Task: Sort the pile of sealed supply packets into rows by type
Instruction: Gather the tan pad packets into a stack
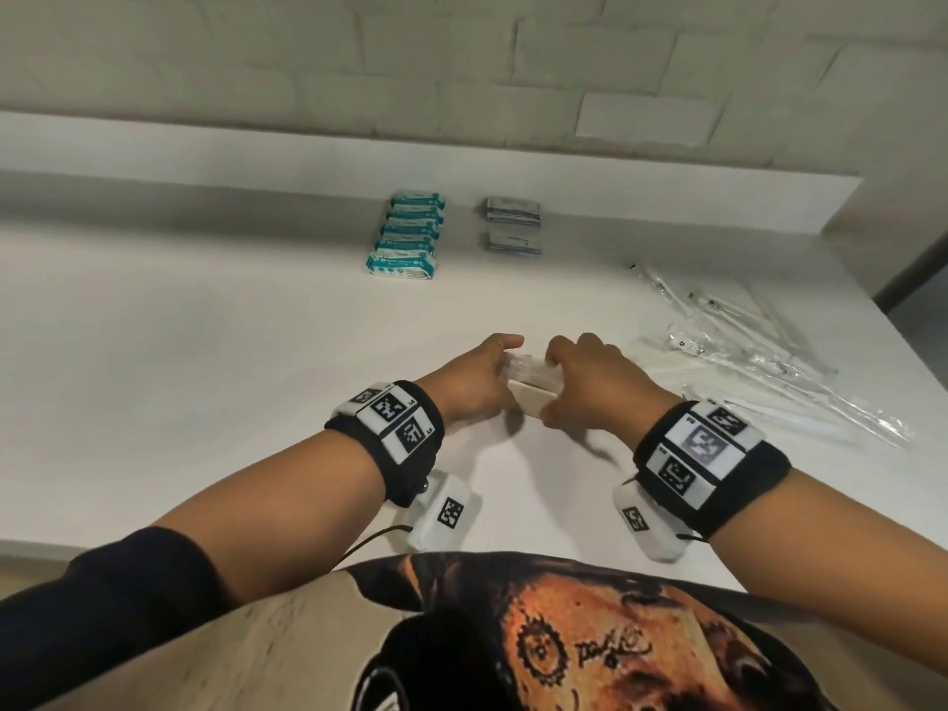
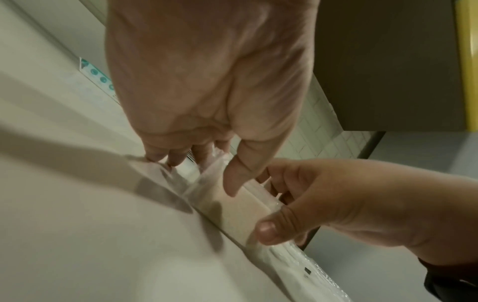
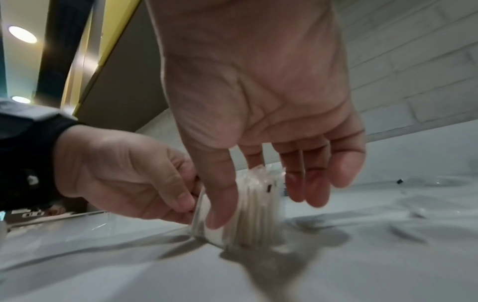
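A small stack of white packets in clear wrap (image 1: 173, 392) (image 2: 240, 210) (image 3: 248, 206) stands on edge on the white counter (image 1: 205, 351), just in front of me. My left hand (image 1: 477, 382) (image 2: 207, 92) grips its left end with thumb and fingers. My right hand (image 1: 585, 387) (image 3: 258, 102) grips its right end, thumb on the near face. A row of teal-and-white packets (image 1: 408, 233) lies at the back centre. To the right of it lie grey packets (image 1: 513, 225). Long clear-wrapped packets (image 1: 759, 351) are spread at the right.
A low white ledge (image 1: 256, 161) and a brick wall (image 1: 461, 59) close the counter's far side. The counter's right edge (image 1: 872, 300) drops off beside the clear packets. Its near edge runs by my torso.
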